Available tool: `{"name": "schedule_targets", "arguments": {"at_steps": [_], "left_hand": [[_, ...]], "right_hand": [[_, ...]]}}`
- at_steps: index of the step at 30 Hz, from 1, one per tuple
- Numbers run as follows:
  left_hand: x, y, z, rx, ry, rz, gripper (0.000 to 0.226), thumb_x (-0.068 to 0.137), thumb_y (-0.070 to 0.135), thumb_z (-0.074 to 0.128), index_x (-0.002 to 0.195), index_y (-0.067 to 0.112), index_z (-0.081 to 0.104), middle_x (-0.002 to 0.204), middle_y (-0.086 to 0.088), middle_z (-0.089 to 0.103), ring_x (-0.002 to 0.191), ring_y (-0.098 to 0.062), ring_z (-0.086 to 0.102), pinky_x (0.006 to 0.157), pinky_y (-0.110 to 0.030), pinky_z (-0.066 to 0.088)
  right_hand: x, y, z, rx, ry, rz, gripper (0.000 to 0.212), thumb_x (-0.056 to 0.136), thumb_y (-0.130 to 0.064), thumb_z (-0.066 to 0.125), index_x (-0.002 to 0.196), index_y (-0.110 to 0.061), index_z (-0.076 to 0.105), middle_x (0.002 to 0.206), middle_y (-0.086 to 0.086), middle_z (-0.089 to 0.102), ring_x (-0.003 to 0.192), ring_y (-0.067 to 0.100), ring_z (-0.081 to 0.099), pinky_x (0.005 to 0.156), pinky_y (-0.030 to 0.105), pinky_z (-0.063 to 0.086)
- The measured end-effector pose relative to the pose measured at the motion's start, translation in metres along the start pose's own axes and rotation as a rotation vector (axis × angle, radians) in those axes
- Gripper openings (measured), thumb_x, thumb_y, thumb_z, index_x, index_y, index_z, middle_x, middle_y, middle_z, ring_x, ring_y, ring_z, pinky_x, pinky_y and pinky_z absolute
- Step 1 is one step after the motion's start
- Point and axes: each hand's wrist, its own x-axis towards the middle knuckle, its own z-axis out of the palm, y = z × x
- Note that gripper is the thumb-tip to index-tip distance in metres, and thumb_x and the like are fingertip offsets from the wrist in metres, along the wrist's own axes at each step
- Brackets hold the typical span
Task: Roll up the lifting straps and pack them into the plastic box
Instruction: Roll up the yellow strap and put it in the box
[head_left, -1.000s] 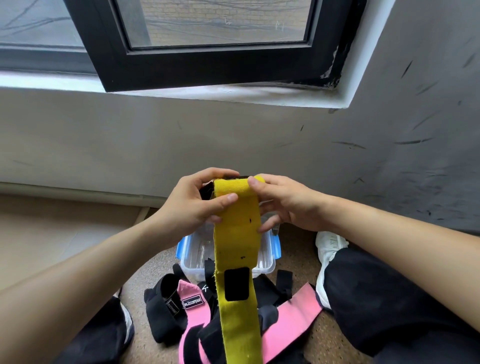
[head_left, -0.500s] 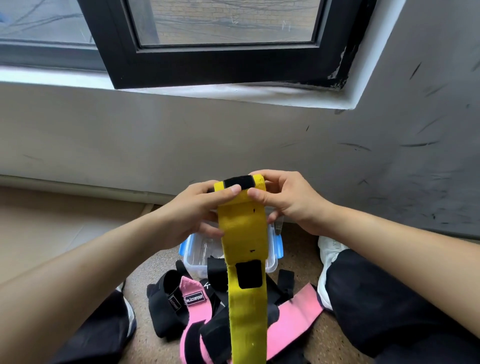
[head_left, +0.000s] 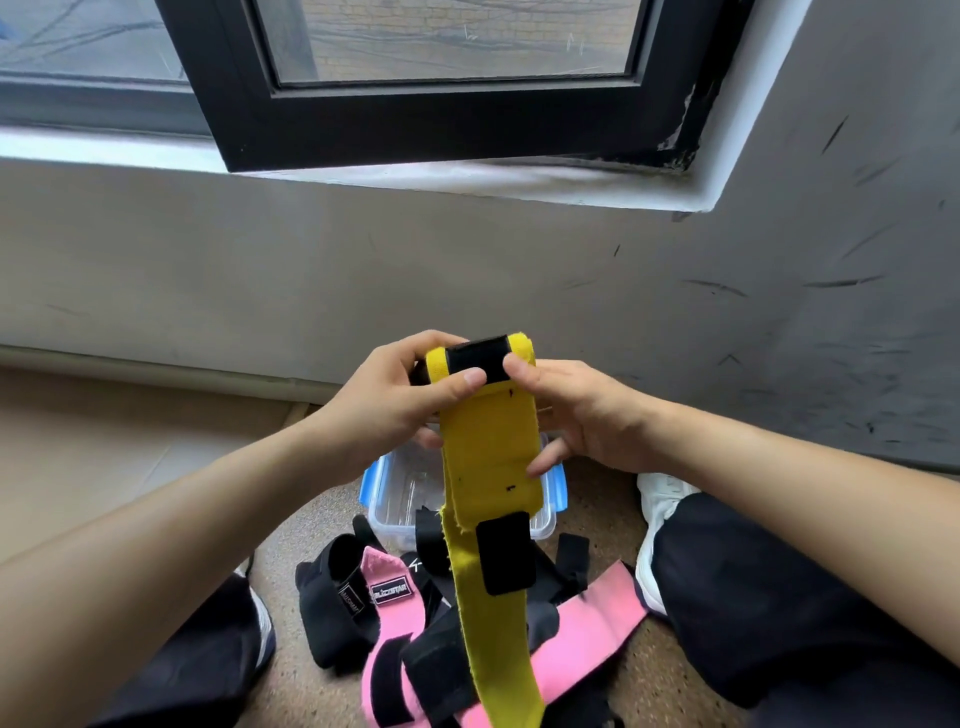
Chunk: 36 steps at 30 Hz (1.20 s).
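A yellow lifting strap (head_left: 491, 457) with black hook-and-loop patches hangs in front of me, its top end wound into a small roll. My left hand (head_left: 395, 402) grips the roll from the left, thumb across its front. My right hand (head_left: 576, 415) pinches the roll's right side, fingers curled behind the strap. Below on the floor stands the clear plastic box (head_left: 395, 499) with blue clips, partly hidden by the strap. Pink straps (head_left: 587, 631) and black straps (head_left: 337, 597) lie in a heap before the box.
A grey wall and a black-framed window (head_left: 441, 114) rise just behind the box. My legs in dark trousers flank the heap, a white shoe (head_left: 657, 499) at the right. The floor is speckled brown.
The roll at the strap's top has turned further, bringing a black patch onto its front. The hanging tail has drawn upward, its lower black patch now higher.
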Motion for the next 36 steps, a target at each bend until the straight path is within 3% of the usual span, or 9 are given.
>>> {"name": "schedule_targets", "arguments": {"at_steps": [2,6,11,15,19,24,26,32,36], "left_hand": [[0.000,-0.001,0.000,0.128,0.033,0.083,0.040,0.084,0.037,0.072,0.120,0.023,0.064,0.085,0.009,0.067,0.079,-0.009,0.070,0.057,-0.025,0.056],[0.001,-0.004,-0.001,0.262,0.051,0.226,0.037,0.088,0.031,0.072,0.122,0.021,0.062,0.098,0.001,0.065,0.086,-0.010,0.067,0.060,-0.025,0.056],[0.000,-0.008,-0.005,0.271,0.022,0.260,0.036,0.090,0.019,0.075,0.124,0.020,0.062,0.101,0.002,0.067,0.086,-0.010,0.066,0.063,-0.024,0.056],[-0.004,-0.006,-0.004,0.167,0.020,0.084,0.054,0.081,0.035,0.079,0.130,0.029,0.059,0.103,0.002,0.071,0.084,-0.011,0.072,0.063,-0.032,0.061],[-0.007,-0.008,-0.004,0.016,-0.098,-0.094,0.048,0.089,0.045,0.075,0.131,0.028,0.061,0.098,0.003,0.077,0.087,-0.017,0.076,0.064,-0.031,0.059],[-0.006,-0.003,0.002,-0.108,-0.084,-0.235,0.061,0.082,0.064,0.060,0.127,0.024,0.064,0.099,-0.008,0.076,0.086,-0.023,0.074,0.063,-0.031,0.058],[-0.006,-0.002,0.004,-0.114,-0.055,-0.244,0.061,0.082,0.067,0.062,0.125,0.023,0.064,0.094,-0.003,0.074,0.081,-0.021,0.072,0.062,-0.030,0.056],[-0.006,-0.001,0.010,-0.185,0.014,-0.214,0.042,0.091,0.044,0.067,0.127,0.023,0.062,0.096,-0.001,0.070,0.078,-0.020,0.071,0.059,-0.027,0.055],[-0.004,0.000,0.006,-0.216,0.038,-0.154,0.042,0.091,0.026,0.071,0.131,0.021,0.059,0.096,-0.004,0.071,0.075,-0.018,0.069,0.057,-0.027,0.053]], "right_hand": [[-0.001,-0.001,0.003,0.062,0.012,0.054,0.061,0.085,-0.066,0.050,0.129,-0.026,0.064,0.122,0.010,0.072,0.112,0.028,0.070,0.064,0.035,0.061],[0.001,-0.005,0.005,0.107,0.056,0.062,0.060,0.081,-0.068,0.052,0.121,-0.026,0.066,0.109,0.012,0.073,0.101,0.028,0.072,0.062,0.035,0.060],[0.002,-0.003,0.002,0.119,0.092,-0.005,0.049,0.095,-0.045,0.062,0.134,-0.015,0.060,0.113,0.006,0.070,0.097,0.028,0.073,0.057,0.032,0.059],[0.003,0.000,-0.003,0.149,0.094,-0.048,0.049,0.092,-0.035,0.068,0.133,-0.010,0.059,0.115,0.004,0.069,0.094,0.024,0.071,0.054,0.028,0.057],[0.002,-0.002,-0.008,0.158,0.079,-0.085,0.054,0.086,-0.027,0.071,0.134,-0.008,0.056,0.108,0.004,0.068,0.091,0.018,0.070,0.056,0.028,0.056],[0.004,0.002,-0.010,0.102,0.101,-0.112,0.048,0.081,-0.021,0.075,0.127,-0.020,0.061,0.114,0.010,0.065,0.098,0.018,0.069,0.063,0.032,0.059],[0.004,0.002,-0.010,0.078,0.102,-0.128,0.043,0.085,-0.015,0.074,0.125,-0.021,0.061,0.114,0.010,0.064,0.096,0.017,0.068,0.063,0.031,0.059],[0.004,0.000,-0.009,0.034,0.090,-0.167,0.044,0.090,0.002,0.070,0.128,-0.017,0.058,0.121,0.011,0.059,0.093,0.018,0.070,0.064,0.034,0.061],[0.004,0.000,-0.009,0.006,0.115,-0.135,0.056,0.089,-0.006,0.073,0.137,-0.024,0.053,0.132,0.014,0.058,0.104,0.028,0.070,0.063,0.036,0.061]]}}
